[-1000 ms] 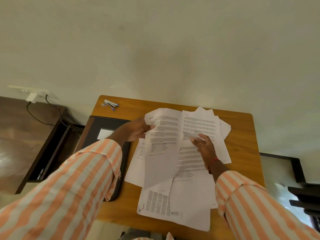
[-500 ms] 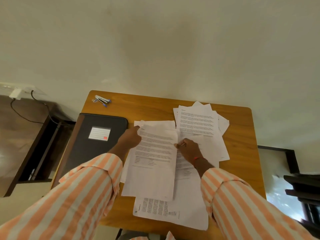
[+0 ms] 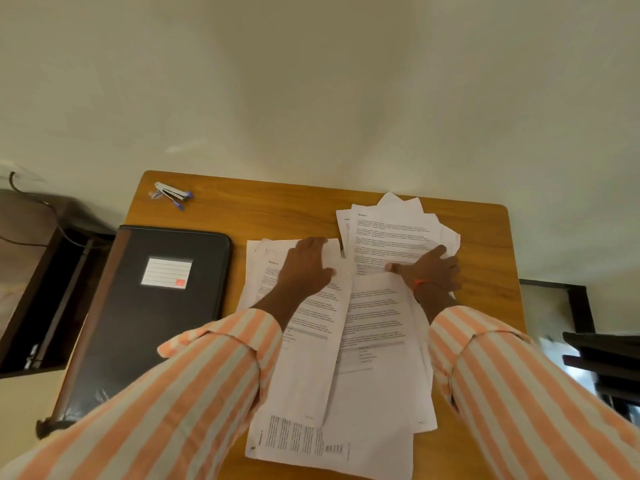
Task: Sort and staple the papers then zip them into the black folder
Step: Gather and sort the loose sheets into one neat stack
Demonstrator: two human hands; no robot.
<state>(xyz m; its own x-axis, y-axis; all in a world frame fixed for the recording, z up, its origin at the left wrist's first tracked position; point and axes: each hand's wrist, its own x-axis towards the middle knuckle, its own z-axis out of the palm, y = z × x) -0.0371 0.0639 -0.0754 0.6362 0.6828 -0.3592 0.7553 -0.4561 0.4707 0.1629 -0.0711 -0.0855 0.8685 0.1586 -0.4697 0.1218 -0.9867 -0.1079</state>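
We press our left hand (image 3: 304, 271) flat, fingers spread, holding nothing, while right-hand fingers (image 3: 434, 254) should slide 1 sheet (image 3: 391, 237) cleanly.

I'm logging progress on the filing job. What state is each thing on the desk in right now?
black folder: closed, flat on the desk's left side, nothing in it yet.
stapler: lying unused at the far left corner.
papers: loose, spread in overlapping sheets.
far pile: fanned, uneven.
left hand: palm down, flat on a sheet.
right hand: pressing on the far pile's near edge.
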